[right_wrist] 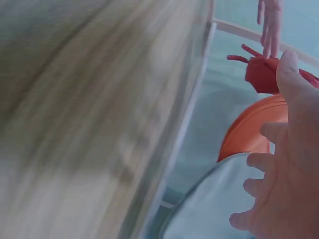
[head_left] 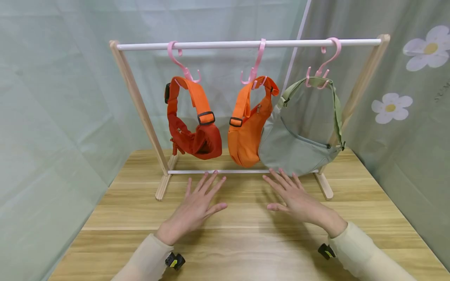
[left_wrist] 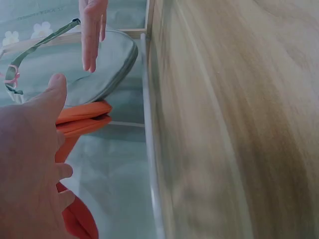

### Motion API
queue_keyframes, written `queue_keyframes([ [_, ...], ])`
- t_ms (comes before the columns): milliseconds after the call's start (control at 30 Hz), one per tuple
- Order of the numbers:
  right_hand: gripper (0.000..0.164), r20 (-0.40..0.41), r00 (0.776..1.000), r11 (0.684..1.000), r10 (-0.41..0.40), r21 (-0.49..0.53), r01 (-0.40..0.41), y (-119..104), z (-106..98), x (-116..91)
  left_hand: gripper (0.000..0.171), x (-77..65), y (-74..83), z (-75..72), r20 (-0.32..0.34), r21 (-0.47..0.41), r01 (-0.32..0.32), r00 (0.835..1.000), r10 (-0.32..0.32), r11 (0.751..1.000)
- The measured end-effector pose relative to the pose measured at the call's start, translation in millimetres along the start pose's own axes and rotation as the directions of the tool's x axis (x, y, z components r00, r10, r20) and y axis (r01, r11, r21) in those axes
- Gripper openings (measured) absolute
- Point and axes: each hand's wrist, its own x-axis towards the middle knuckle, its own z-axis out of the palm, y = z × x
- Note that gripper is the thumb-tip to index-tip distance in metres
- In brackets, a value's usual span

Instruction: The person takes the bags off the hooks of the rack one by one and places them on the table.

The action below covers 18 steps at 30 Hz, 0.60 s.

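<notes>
My left hand is held over the table with its fingers spread, holding nothing. Its fingertips point toward the rack below a dark red bag with an orange strap. On the other side, my right hand has its fingers spread too and grips nothing; its fingertips overlap the lower edge of a grey-green shoulder bag in the head view. Between these two bags hangs an orange bag. Each bag hangs by its strap from a pink hook, and the grey-green bag overlaps the orange one's side.
A wooden rack with a white top rail and a thin lower bar stands across the back of the wooden table. Pale curtains surround it, with white flowers on the right side.
</notes>
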Motion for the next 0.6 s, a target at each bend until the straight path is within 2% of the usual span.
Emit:
queue_keyframes([
  [300,0.089,-0.024,0.998,0.999,-0.049,-0.011,0.049,-9,-24,5,0.077,-1.8,2.9,-22.4,-0.034,-0.026,-0.063,0.997,0.062,0.998],
  [500,0.092,-0.058,0.994,0.996,-0.092,-0.003,0.092,-14,-45,13,0.079,4.2,-1.3,-45.3,-0.138,-0.074,-0.156,0.98,0.145,0.985],
  [600,0.093,-0.069,0.99,0.993,-0.12,-0.01,0.12,-16,-54,18,0.078,7.5,-4.5,-58.3,-0.172,-0.082,-0.182,0.971,0.166,0.98],
])
